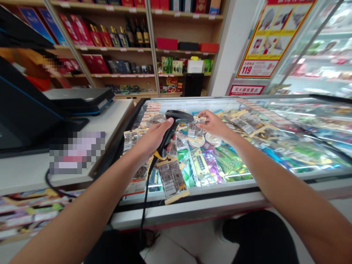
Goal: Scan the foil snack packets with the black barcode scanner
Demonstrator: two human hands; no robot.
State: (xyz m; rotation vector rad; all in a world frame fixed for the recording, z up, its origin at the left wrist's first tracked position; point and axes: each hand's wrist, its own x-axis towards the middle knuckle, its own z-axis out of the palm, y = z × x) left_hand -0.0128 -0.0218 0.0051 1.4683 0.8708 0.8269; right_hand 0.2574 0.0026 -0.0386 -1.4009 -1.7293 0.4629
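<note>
My left hand (152, 141) grips the handle of a black barcode scanner (176, 121), its head pointing right over the glass lid of a chest freezer (220, 190). The scanner's black cable (144, 205) hangs down from the handle. My right hand (213, 123) pinches a small clear snack packet (195, 126) just in front of the scanner head. Several similar small packets (172, 179) lie on the glass around both hands.
A grey counter (27, 168) at the left carries a black register screen (19, 106) and a flat black device (79, 97). Wooden shelves (123, 47) with bottles and boxes stand behind. A glass-door cooler (324, 55) stands at the right, with a red and yellow poster (269, 36) beside it.
</note>
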